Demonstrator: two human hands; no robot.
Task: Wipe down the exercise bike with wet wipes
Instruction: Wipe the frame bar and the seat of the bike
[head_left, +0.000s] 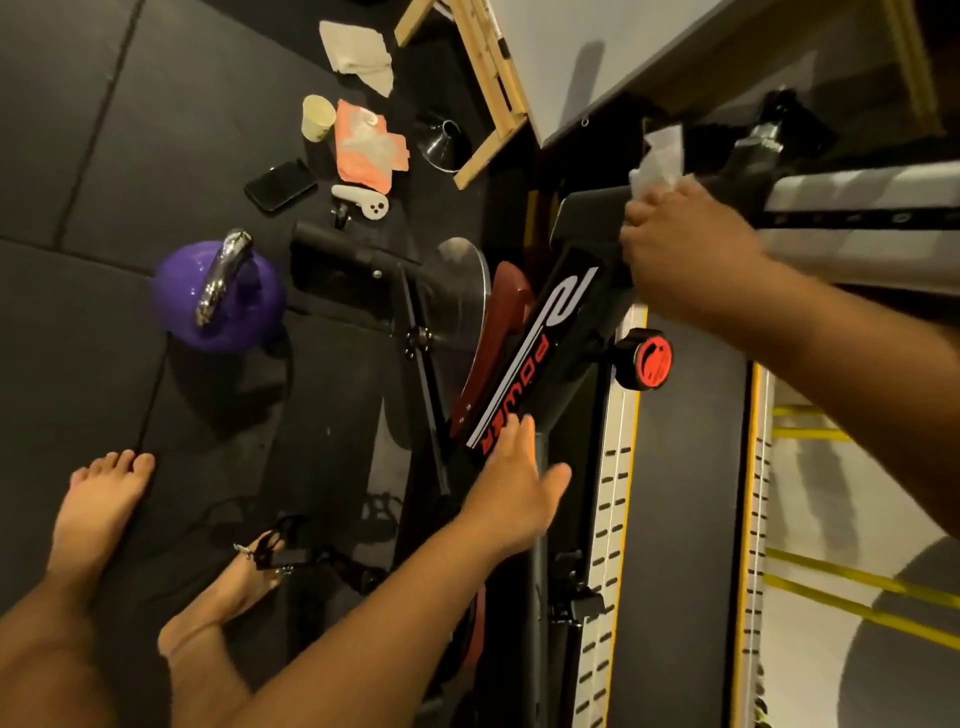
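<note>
White wipe (658, 156) gripped in R hand (685, 244) at top of bike frame (524, 353); frame slants down-left to flat, open L hand (511, 478), prob. resting on it.

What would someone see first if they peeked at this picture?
Probably the right hand at the upper right, gripping a white wet wipe against the black exercise bike. Next comes the shiny purple kettlebell on the dark floor mat to the left. The left hand lies flat lower down on the bike.
</note>
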